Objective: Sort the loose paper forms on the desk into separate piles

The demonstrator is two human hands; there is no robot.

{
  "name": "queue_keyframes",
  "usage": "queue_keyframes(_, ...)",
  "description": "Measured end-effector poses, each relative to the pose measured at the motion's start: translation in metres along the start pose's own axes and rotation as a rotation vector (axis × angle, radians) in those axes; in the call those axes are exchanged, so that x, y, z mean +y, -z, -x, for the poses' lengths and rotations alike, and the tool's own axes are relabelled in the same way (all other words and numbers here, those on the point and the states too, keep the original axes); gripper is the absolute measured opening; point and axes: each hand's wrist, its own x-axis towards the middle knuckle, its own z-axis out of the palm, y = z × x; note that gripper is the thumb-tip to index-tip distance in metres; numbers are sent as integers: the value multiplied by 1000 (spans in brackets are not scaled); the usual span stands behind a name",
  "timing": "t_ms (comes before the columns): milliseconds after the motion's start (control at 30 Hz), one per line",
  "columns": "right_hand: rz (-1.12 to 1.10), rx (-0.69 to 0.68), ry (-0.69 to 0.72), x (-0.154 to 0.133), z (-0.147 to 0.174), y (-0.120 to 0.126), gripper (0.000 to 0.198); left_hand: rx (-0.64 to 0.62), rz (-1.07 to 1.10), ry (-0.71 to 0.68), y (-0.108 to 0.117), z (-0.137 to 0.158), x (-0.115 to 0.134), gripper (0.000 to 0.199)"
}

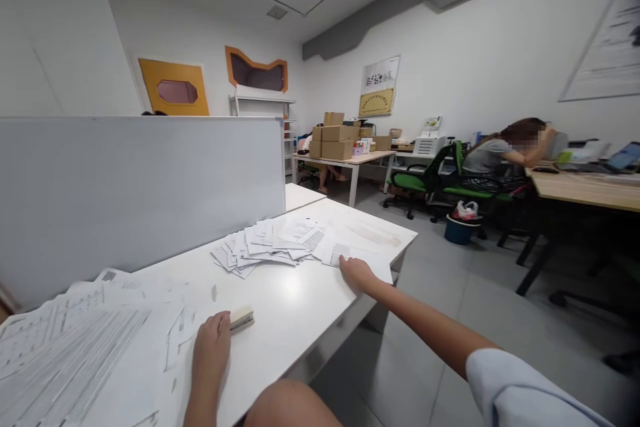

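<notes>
My left hand (213,340) rests on the white desk (285,293) with its fingers closed around one end of a cream stapler (243,317). At the desk's right edge, my right hand (357,272) grips a sheet of paper (377,264), thumb on top and the other fingers partly hidden. That sheet lies beside a loose heap of printed papers (265,243) near the partition. To the left of my left hand, a large fanned stack of printed sheets (90,353) covers the desk's near corner.
A grey-white partition (145,180) runs along the desk's far side. Beyond stand a table with cardboard boxes (333,143), a green chair (417,180) and a blue bin (461,230). A person (500,153) sits leaning at another desk (590,188) on the right.
</notes>
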Motion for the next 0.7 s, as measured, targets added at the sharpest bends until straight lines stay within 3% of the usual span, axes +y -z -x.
queue_keyframes(300, -39, 77, -37, -19, 0, 1, 53, 0, -70, -69, -6, 1, -5, 41)
queue_keyframes(533, -224, 203, -142, -40, -21, -2, 48, 32, -95, -115, -11, 4, -7, 39)
queue_keyframes(700, -500, 388, -19, -60, -17, -19, 47, 25, -142, -152, -13, 9, -6, 39)
